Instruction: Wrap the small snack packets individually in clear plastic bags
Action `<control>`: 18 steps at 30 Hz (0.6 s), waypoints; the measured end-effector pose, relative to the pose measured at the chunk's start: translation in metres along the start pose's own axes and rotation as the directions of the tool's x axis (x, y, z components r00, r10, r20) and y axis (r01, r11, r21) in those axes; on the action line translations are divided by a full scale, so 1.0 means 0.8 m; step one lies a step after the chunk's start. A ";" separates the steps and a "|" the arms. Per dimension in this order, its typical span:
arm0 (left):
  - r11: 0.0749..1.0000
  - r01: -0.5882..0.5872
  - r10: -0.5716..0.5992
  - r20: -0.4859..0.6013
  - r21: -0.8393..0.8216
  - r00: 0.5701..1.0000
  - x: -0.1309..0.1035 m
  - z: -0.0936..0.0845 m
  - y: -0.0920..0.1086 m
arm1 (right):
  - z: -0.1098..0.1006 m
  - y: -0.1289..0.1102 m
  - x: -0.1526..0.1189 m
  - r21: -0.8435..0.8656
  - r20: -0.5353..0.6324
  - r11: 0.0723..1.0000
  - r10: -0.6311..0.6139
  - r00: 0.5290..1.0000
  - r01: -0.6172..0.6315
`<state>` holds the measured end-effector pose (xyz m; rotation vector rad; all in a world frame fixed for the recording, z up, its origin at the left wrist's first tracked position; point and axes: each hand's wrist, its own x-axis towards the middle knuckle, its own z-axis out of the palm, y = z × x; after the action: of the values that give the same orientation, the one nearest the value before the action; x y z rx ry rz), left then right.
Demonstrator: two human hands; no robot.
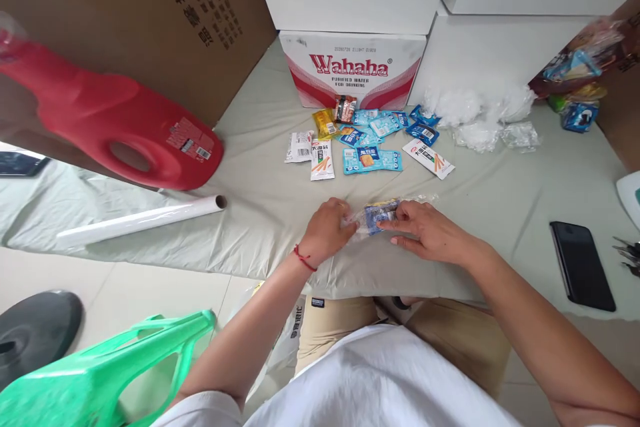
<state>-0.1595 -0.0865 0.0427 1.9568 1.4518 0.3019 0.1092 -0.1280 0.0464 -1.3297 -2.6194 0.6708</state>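
A blue snack packet (376, 219) lies on the cloth-covered table inside a clear plastic bag (356, 225), close to the near edge. My left hand (327, 227), with a red string on its wrist, is closed on the bag's left end. From the right, my right hand (425, 228) has its fingers curled onto the packet, and its index finger stretches across the front. Beyond my hands lie several snack packets: light blue ones (373, 160), white ones (323, 160), a yellow one (325, 124) and dark blue ones (423, 133).
Crumpled clear plastic bags (475, 117) sit at the back right, before white boxes and a Wahaha carton (353, 70). On the left are a red detergent jug (135, 120) and a white roll (145, 221). A black phone (583, 265) lies at right.
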 end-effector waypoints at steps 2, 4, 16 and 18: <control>0.983 0.070 -0.066 0.035 -0.169 0.997 -0.004 -0.012 0.006 | 0.000 0.001 0.004 0.022 -0.004 1.000 -0.015 1.000 0.015; 0.916 0.151 -0.134 0.072 -0.372 0.988 -0.001 -0.016 0.018 | 0.001 0.000 0.009 0.028 -0.002 0.999 -0.025 1.000 0.025; 0.961 -0.157 0.157 0.017 0.226 0.987 0.004 0.060 0.081 | -0.023 0.028 -0.007 0.438 -0.246 0.893 0.226 0.943 -0.099; 0.926 -0.144 0.139 0.040 0.347 0.989 0.002 0.065 0.085 | -0.024 0.041 -0.007 0.374 -0.373 0.874 0.447 0.813 -0.309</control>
<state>-0.0790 -0.1154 0.0462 2.3502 1.4323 0.0945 0.1430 -0.1089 0.0497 -1.6879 -1.8198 0.6704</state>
